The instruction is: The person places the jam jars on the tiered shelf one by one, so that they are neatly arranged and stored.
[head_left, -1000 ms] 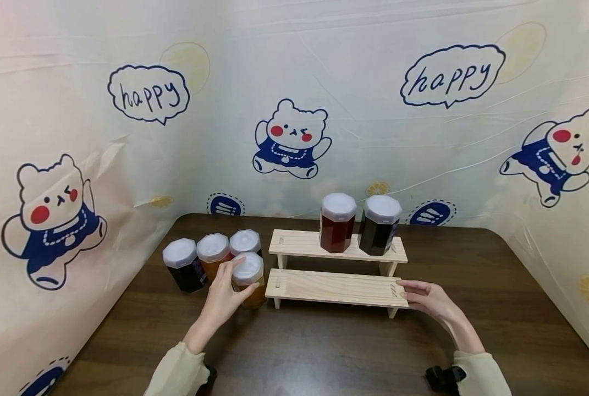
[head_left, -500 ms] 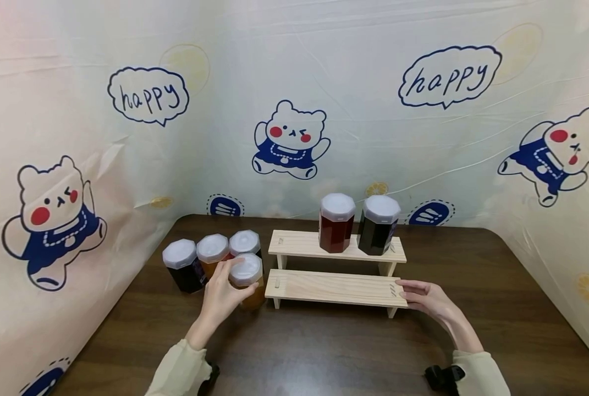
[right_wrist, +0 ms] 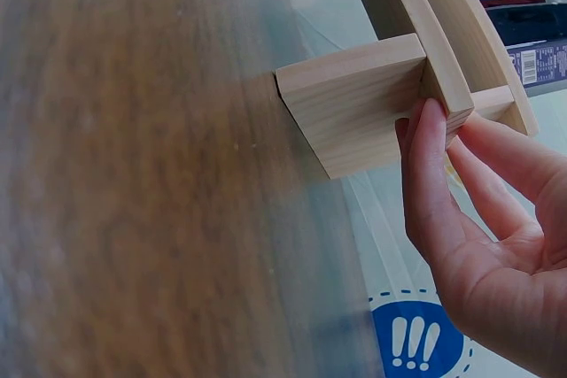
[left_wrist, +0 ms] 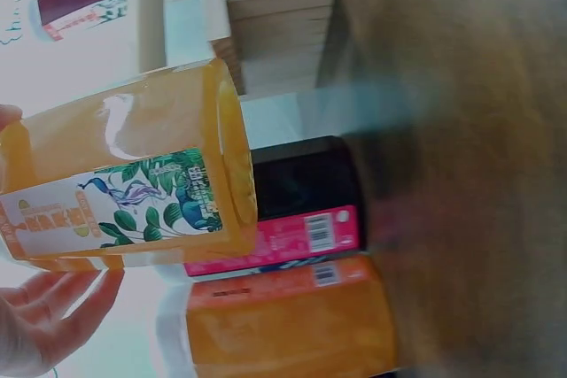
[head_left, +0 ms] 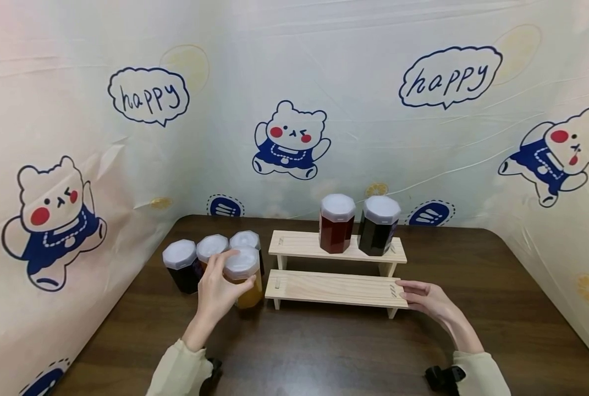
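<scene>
My left hand (head_left: 216, 289) grips an octagonal jar of yellow-orange contents (head_left: 251, 297) by its white lid, between thumb and fingers. In the left wrist view that jar (left_wrist: 115, 183) is off the table, its plant-and-bird label showing. My right hand (head_left: 433, 302) pinches the right end of the lower shelf (head_left: 331, 287) of a two-step wooden rack; the right wrist view shows thumb and fingers at the board's end (right_wrist: 447, 86). On the upper shelf (head_left: 294, 245) stand a dark red jar (head_left: 335, 234) and a near-black jar (head_left: 375, 237).
Left of the rack, close behind the held jar, stand a dark jar (head_left: 184, 278), an orange jar (left_wrist: 288, 325) and another dark jar (left_wrist: 306, 188). Behind the brown table (head_left: 314, 352) hangs a printed cloth (head_left: 363, 137).
The left hand has lifted the yellow-orange jar off the table and shifted it slightly left. The right hand stays on the lower shelf's end.
</scene>
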Tool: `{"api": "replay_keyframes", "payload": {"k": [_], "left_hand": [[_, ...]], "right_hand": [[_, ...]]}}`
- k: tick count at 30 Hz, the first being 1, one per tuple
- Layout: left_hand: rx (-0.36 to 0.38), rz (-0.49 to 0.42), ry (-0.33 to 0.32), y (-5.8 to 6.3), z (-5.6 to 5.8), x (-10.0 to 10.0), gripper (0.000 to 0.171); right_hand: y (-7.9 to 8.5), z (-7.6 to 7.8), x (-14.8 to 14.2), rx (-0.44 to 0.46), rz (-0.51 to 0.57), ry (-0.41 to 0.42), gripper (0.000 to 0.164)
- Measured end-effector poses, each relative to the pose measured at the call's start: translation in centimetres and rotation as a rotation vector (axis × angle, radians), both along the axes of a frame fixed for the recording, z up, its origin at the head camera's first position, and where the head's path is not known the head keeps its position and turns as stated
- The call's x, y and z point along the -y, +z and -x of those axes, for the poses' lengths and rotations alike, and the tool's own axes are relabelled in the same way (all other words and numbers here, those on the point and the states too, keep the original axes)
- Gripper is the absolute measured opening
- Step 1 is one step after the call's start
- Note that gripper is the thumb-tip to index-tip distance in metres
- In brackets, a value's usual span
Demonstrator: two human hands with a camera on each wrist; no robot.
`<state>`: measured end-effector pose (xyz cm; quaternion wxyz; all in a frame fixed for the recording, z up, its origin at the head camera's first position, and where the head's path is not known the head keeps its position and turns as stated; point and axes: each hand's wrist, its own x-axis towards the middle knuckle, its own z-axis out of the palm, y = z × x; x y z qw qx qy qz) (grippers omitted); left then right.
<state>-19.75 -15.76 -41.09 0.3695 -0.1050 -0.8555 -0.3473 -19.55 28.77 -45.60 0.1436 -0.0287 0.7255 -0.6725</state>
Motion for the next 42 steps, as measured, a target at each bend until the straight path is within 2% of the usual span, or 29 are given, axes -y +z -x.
{"api": "replay_keyframes", "payload": {"k": [5,15,24,32,42], "left_hand": [[-0.035,-0.017,-0.003,1.2,0.1,-0.3,0.058],[-0.054,-0.042,-0.014,3.4,0.6,-1.4,0.056],[-0.038,-0.073,-0.062,5.2,1.1,-2.6,0.057],[-0.006,-0.080,-0.106,6.5,2.3,-4.1,0.055],[0.015,-0.080,-0.141,7.2,4.2,-6.1,0.053]], "right_hand": [[-0.1,0.0,-0.1,0.001,-0.004,-0.007,0.046],[-0.3,0.1,-0.2,0.010,-0.004,-0.012,0.045],[-0.5,0.1,-0.2,0.001,0.005,-0.006,0.043],[-0.4,0.1,-0.2,-0.002,0.012,0.007,0.045],[0.0,0.1,0.0,0.005,0.009,-0.003,0.046]]}}
